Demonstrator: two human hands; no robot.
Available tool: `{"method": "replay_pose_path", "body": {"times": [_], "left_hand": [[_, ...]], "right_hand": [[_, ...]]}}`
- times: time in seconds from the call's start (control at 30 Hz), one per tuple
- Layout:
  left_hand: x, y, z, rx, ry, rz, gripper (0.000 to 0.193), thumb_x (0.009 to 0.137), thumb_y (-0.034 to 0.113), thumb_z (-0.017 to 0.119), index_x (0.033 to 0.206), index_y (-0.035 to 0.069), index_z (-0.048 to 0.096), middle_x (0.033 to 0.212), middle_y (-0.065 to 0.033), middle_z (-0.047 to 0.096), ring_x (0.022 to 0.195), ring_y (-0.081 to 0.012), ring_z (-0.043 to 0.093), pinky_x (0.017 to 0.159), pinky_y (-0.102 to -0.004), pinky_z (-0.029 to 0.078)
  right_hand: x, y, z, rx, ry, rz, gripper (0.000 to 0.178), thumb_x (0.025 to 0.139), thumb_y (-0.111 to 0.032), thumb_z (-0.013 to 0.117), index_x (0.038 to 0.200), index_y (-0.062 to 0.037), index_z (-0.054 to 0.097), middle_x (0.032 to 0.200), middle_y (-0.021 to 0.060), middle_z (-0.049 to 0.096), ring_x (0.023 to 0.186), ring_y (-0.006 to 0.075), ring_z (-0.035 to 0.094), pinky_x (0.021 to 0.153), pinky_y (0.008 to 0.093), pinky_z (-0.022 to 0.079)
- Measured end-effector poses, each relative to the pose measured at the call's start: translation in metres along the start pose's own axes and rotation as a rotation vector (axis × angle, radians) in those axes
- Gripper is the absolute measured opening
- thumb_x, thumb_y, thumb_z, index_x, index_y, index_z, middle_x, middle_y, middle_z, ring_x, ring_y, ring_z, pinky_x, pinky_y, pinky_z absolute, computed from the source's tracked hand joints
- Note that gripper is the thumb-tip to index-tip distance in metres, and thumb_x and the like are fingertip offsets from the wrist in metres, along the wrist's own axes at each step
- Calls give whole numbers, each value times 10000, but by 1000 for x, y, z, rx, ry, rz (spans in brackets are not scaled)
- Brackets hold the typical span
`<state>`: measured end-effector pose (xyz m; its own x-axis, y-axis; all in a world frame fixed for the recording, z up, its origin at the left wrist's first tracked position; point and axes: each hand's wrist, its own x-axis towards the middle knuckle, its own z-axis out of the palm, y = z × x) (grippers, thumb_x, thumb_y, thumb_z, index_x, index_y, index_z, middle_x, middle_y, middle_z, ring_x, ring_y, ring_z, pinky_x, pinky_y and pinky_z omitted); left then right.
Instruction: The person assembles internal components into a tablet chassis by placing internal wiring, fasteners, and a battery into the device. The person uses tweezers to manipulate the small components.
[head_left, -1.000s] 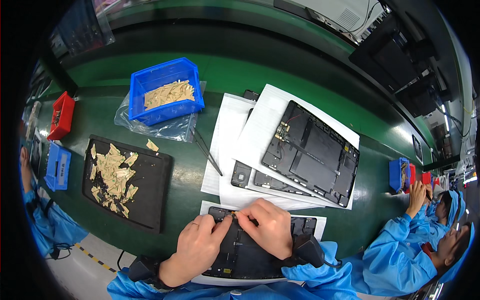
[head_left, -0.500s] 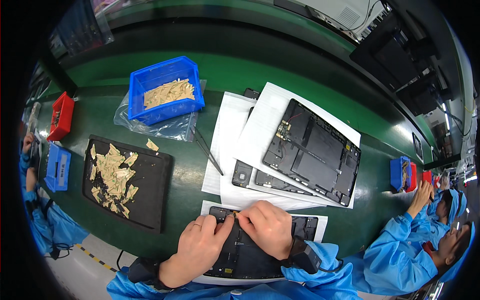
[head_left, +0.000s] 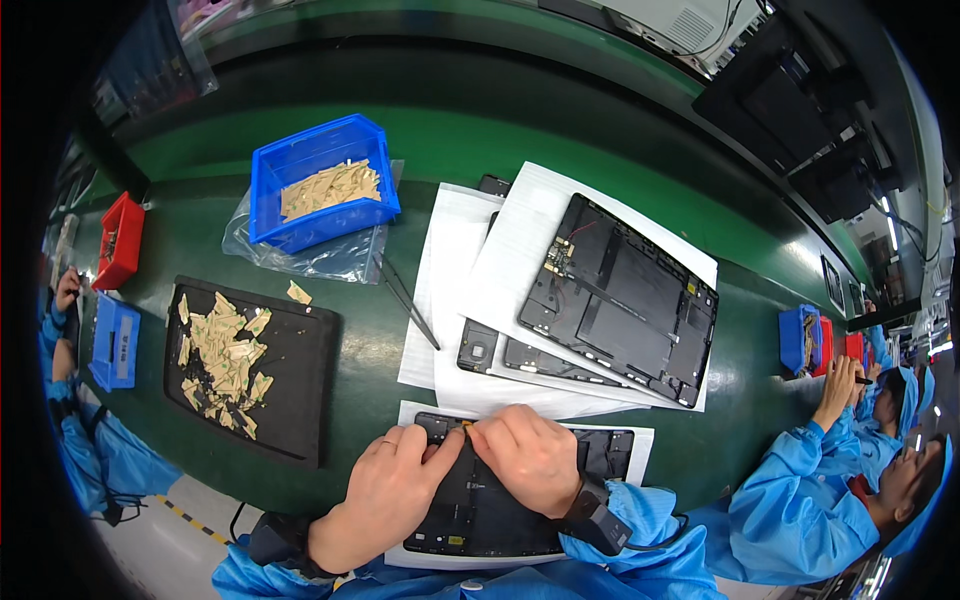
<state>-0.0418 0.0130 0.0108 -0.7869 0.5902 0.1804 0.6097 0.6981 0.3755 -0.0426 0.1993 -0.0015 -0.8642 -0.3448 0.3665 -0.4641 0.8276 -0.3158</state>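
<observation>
Black tablet back panel (head_left: 480,505) at lower centre on counter (head_left: 420,140); my left hand (head_left: 385,490) and right hand (head_left: 530,455) both pinching small tan sticker (head_left: 466,427) at its top edge. Placing step; next I judge: press flat, aligned

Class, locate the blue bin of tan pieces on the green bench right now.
In the head view the blue bin sits upper left on a clear plastic bag, above the black tray and left of the white sheets.

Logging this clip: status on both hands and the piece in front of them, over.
Left hand and right hand both down on the black tablet back panel, fingertips pinched at its top edge. Panel flat on white sheet. Tweezers lie clear.
</observation>
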Motion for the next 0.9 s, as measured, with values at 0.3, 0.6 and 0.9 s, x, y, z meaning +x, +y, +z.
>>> {"method": "replay_pose_path", "body": {"times": [0.3, 0.6, 0.9], "left_hand": [[9, -2, -10, 26, -127, 57, 451, 747, 58, 562, 1190, 128, 617, 780, -78, 406, 725, -235, 505, 610, -333, 438], [13, 8, -8, 256, -135, 108, 488, 743, 118, 563, 1228, 159, 598, 784, -38, 400, 745, -196, 468, 619, -285, 374], [-2, 10, 8, 336, -42, 81, 471, 765, 154, 544, 1229, 87, 593, 823, -49, 438, 783, -195, 482, 665, -279, 405]], "right_hand": [[8, 4, -16, 146, -55, 185, 170, 812, -169, 679, 894, -61, 576, 809, 73, 558, 738, 226, 621, 586, 322, 500], [3, 18, -22, 539, -114, 414, 95, 839, -87, 671, 857, -21, 605, 797, 110, 599, 631, 264, 606, 565, 327, 477], [2, 23, -16, 405, -84, 231, 80, 822, -97, 678, 852, -58, 614, 788, 82, 594, 660, 273, 605, 565, 338, 487]]}}
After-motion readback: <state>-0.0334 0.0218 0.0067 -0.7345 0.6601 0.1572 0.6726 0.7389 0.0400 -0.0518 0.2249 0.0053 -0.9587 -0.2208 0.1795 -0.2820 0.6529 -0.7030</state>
